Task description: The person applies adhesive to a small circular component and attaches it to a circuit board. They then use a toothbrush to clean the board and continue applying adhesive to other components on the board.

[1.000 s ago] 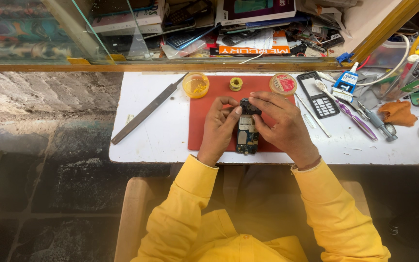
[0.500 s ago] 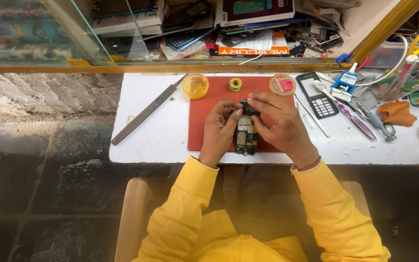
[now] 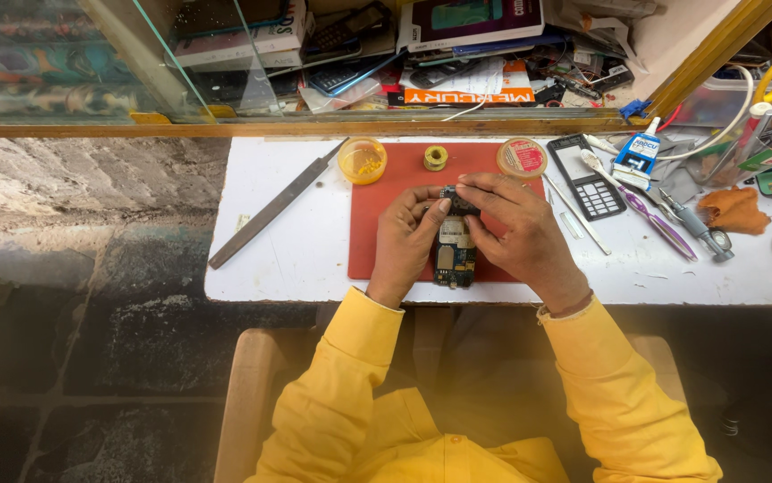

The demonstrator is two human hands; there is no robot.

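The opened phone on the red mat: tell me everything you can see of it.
The opened phone is a small dark device with its back off, showing a circuit board and metal parts. It lies lengthwise on the red mat. The left hand grips its left edge; the right hand pinches its top end. Finer parts are too small to tell.

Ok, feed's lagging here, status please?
Left hand and right hand both gripping opened phone over red mat. Nothing in the way.

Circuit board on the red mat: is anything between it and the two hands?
Nothing visible. Both the left hand and right hand already grip the circuit board at its top end over the red mat. The small tubs sit apart, farther back.
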